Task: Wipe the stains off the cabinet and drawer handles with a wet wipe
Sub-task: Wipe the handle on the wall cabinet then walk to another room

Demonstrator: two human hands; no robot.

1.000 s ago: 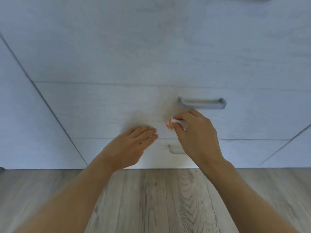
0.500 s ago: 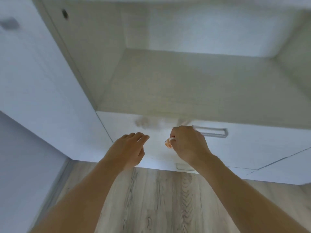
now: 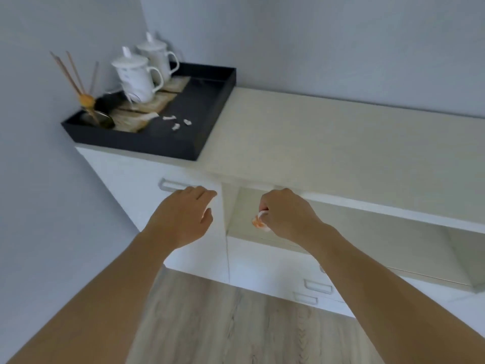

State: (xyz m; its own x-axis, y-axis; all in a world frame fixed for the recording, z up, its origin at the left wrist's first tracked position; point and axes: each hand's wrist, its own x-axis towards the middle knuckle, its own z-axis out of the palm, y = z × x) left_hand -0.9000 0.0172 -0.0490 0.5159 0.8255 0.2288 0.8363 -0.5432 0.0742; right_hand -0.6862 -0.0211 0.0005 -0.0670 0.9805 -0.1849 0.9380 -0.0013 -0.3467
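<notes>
My right hand [image 3: 284,214] grips a crumpled wet wipe [image 3: 259,222], white with orange stains, in front of the cabinet's open shelf. My left hand [image 3: 183,216] is held out with relaxed fingers in front of the white cabinet door [image 3: 126,185]; its fingertips reach just below and to the right of that door's silver handle [image 3: 169,185]. Two more silver drawer handles [image 3: 316,286] show low down, partly behind my right forearm.
A black tray [image 3: 204,119] stands on the left end of the beige cabinet top [image 3: 328,143], holding two lidded white mugs [image 3: 136,74], a reed diffuser [image 3: 86,101] and small white scraps. Grey walls close the corner at left. Wood floor lies below.
The view has swung up from the low drawers to the cabinet top. Both hands have risen; the left now reaches towards the door handle and the right still holds the wipe.
</notes>
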